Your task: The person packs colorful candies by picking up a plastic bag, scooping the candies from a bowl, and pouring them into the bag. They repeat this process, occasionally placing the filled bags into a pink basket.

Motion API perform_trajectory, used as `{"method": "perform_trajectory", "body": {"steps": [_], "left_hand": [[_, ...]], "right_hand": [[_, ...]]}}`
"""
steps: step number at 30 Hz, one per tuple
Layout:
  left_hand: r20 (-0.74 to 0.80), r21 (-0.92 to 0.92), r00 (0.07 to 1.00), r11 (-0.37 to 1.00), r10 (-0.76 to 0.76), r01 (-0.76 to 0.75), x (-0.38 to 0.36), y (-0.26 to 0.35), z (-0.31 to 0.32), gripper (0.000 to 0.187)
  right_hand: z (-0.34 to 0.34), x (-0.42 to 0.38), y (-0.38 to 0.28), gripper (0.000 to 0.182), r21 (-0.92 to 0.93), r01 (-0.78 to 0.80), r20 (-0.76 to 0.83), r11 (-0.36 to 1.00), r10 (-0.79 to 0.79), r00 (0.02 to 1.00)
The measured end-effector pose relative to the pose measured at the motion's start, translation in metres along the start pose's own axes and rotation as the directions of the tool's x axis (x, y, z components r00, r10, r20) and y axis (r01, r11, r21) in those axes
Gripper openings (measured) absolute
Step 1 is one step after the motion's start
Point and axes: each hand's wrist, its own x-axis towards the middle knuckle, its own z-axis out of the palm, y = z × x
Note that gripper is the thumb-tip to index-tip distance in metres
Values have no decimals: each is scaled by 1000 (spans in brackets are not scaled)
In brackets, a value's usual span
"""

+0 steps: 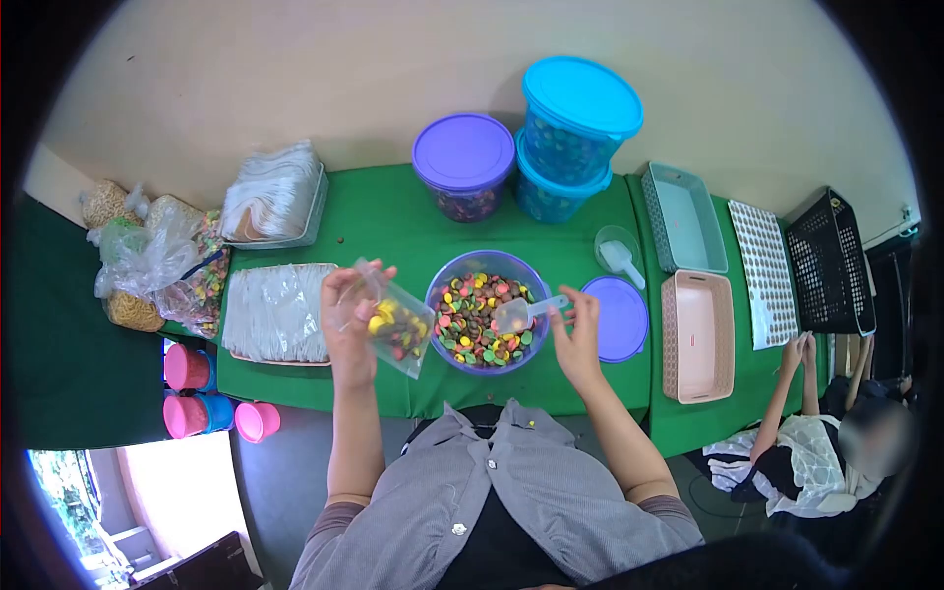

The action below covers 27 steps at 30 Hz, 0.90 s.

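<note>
My left hand grips a clear plastic bag near its top, and the bag is partly filled with yellow, green and brown candies. Between the fingers of my right hand is the handle of a small translucent scoop. The scoop's head is over a purple bowl of multicoloured candies. Left of the bag lies a stack of flat clear bags in a tray. A purple lid rests on the green cloth just right of my right hand.
Tubs with purple and blue lids stand at the back. A cup with another scoop, a teal basket, a pink basket, a sticker sheet and a black crate are rightward. Another person sits far right.
</note>
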Motion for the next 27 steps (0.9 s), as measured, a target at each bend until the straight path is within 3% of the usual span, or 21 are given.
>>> {"method": "perform_trajectory", "body": {"steps": [1,5,6,7,8,9,10,11,13,14,16,20,22,23,25,27], "left_hand": [[-25,-4,1000,1000,2,-2,-4,0,-3,55],[-75,44,997,998,-31,34,-16,-2,-12,56],[-77,45,996,998,-40,44,-17,-3,-13,56],[-90,47,995,997,-52,56,-19,-3,-13,56],[-102,48,993,997,-62,67,-20,-4,-14,55],[-104,49,992,996,-68,73,-21,-6,-15,55],[-103,78,992,993,-76,84,-21,-8,-17,58],[-103,106,991,990,-82,93,-22,-10,-18,60],[-103,104,990,989,-95,106,-22,-13,-17,60],[-100,103,989,988,-107,117,-23,-14,-16,59],[-96,114,989,986,-114,124,-23,-15,-13,59],[-86,113,987,982,-139,148,-26,-13,-8,60],[-96,113,984,981,-149,159,-28,-13,-8,60],[-99,112,983,980,-155,166,-29,-13,-9,60],[-108,117,982,979,-154,166,-31,-14,-12,61],[-118,121,982,979,-148,162,-31,-12,-13,61]], "right_hand": [[-1,-6,3,30,-32,82,-185,996,-86,979],[-11,-48,43,26,-153,-2,-253,988,-38,967],[-11,-61,56,24,-94,-37,-14,995,35,999],[-10,-73,68,23,-42,-87,229,995,95,969],[-5,-83,83,23,-43,-96,232,994,103,967],[1,-91,98,24,-73,121,422,990,-80,903],[4,-93,102,24,-58,336,596,940,-237,767],[10,-95,105,24,-57,334,598,941,-236,766],[32,-101,106,28,-38,420,743,907,-256,619],[41,-101,105,28,-34,417,744,908,-256,617],[58,-95,105,27,-2,488,816,873,-281,506],[78,-100,126,24,50,519,798,854,-347,493],[75,-101,124,21,57,578,730,814,-429,532],[71,-101,120,21,60,579,733,813,-430,527],[56,-99,101,19,96,582,601,807,-513,613],[37,-88,58,19,140,640,518,755,-607,603]]}}
